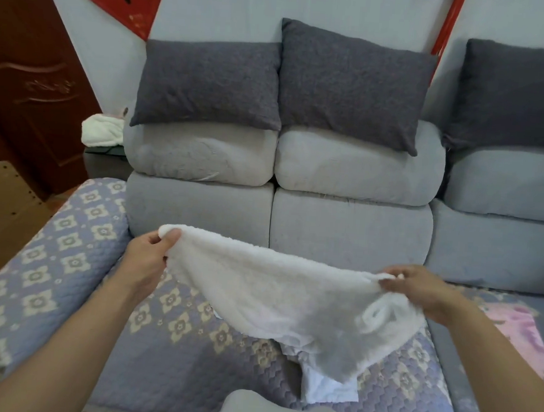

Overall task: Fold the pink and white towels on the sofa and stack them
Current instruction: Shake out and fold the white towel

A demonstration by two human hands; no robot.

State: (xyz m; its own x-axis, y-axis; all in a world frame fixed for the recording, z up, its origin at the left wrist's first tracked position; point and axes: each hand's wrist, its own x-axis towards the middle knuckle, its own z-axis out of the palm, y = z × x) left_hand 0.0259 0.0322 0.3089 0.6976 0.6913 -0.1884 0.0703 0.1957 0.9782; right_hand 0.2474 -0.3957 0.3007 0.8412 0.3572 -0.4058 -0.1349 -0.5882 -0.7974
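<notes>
Two hands hold the white towel [290, 300] up over the sofa [352, 230] in the head view. Your left hand [151, 255], at centre left of the frame, has its grip pinched on the towel's upper left corner. Your right hand [419, 288], at centre right, has its grip pinched on the opposite edge. Between them the towel sags, its lower part hanging toward the patterned quilted cover [170, 353] on the seat. At the right edge of the frame, the pink towel [519, 332] lies flat on the seat, just beside your right forearm. Three dark grey cushions [353, 86] lean along the sofa back in the upper half.
</notes>
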